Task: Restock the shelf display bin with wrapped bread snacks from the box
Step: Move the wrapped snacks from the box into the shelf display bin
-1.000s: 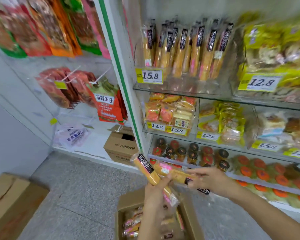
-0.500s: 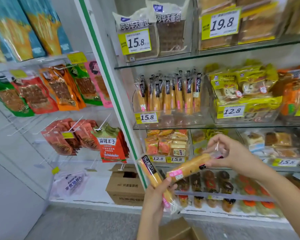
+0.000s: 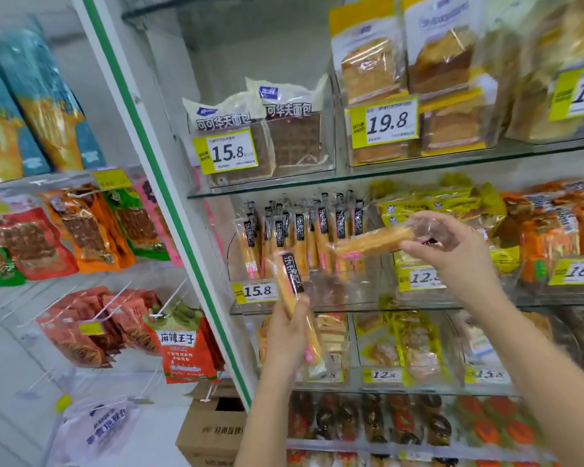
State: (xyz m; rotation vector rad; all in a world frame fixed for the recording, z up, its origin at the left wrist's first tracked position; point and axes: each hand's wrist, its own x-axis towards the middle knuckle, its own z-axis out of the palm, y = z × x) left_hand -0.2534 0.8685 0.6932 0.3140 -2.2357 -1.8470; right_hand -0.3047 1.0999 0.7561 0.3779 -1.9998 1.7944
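A clear display bin (image 3: 344,291) on the glass shelf, tagged 15.8, holds several upright wrapped bread sticks (image 3: 314,234) with black labels. My left hand (image 3: 289,335) grips one wrapped bread stick (image 3: 292,284) upright, just in front of the bin's lower left corner. My right hand (image 3: 452,251) pinches the end of a second wrapped bread stick (image 3: 373,242), held nearly level across the bin's upper right front. The source box is out of view.
Neighbouring bins hold yellow-wrapped snacks (image 3: 435,203) on the right and waffle bread (image 3: 284,136) on the shelf above. A green-edged white upright (image 3: 169,210) borders the shelf on the left, with hanging snack bags (image 3: 81,230) beyond. A cardboard carton (image 3: 213,429) sits on the floor below.
The view has tilted up from the box to the shelves. Both hands rose with their bread sticks, and the right one now holds its stick in front of the 15.8 bin.
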